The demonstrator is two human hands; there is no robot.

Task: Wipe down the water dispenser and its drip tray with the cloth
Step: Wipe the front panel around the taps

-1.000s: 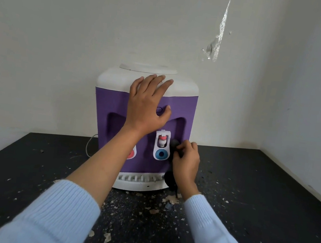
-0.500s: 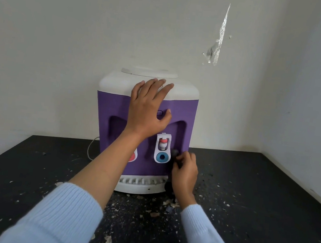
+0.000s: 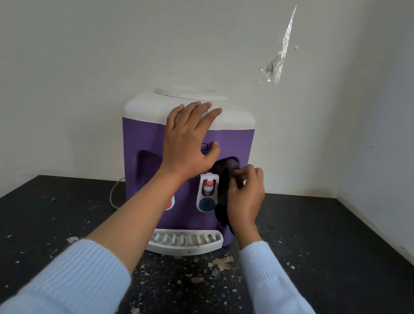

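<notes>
- I see the left hand (image 3: 189, 144) flat on the dispenser (image 3: 141, 175) front, fingers spread.
- The right hand (image 3: 246, 200) pinches the dark cloth (image 3: 224, 185) against the dispenser's tap recess.
- The drip tray (image 3: 187, 242) sits at the dispenser's foot.

No legible txt, brand or nr anywhere. Water dispenser (image 3: 231, 144), purple front: small oval mark (image 3: 204, 146), too small to read. Blue disc (image 3: 206, 205) at 6 o'clock of it: colour only, no chars visible.
</notes>
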